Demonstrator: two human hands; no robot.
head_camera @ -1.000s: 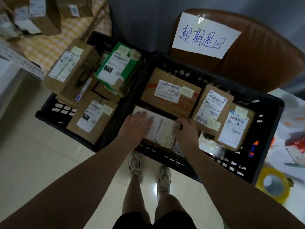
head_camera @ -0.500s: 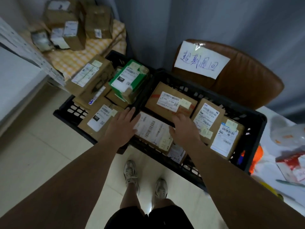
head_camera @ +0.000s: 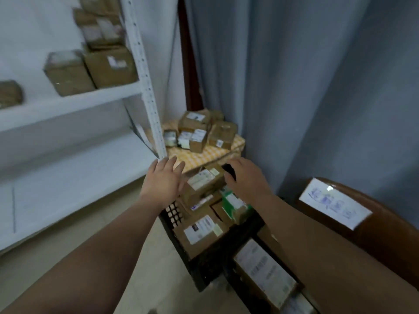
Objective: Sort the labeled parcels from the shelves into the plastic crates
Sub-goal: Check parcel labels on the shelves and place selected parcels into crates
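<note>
Two black plastic crates hold labeled cardboard parcels: the left crate (head_camera: 174, 214) and, at lower right, the right crate (head_camera: 229, 277). A labeled parcel (head_camera: 264, 267) lies in the right crate. My left hand (head_camera: 164, 182) hovers above the left crate's far corner with fingers spread, holding nothing. My right hand (head_camera: 246, 177) is raised over the same crate with fingers loosely bent, empty. More brown parcels (head_camera: 90, 69) stand on the white shelf (head_camera: 68, 103) at upper left.
A pile of small parcels (head_camera: 199, 130) sits on a yellow checked cloth (head_camera: 204, 157) in the corner behind the crates. A brown chair (head_camera: 374, 223) with a handwritten paper sign (head_camera: 333, 206) stands at right. Grey curtains hang behind. The white shelf post (head_camera: 147, 87) stands just past my left hand.
Both hands have let go of the parcel in the right crate and lifted up and away. My view has swung up and left toward the shelf.
</note>
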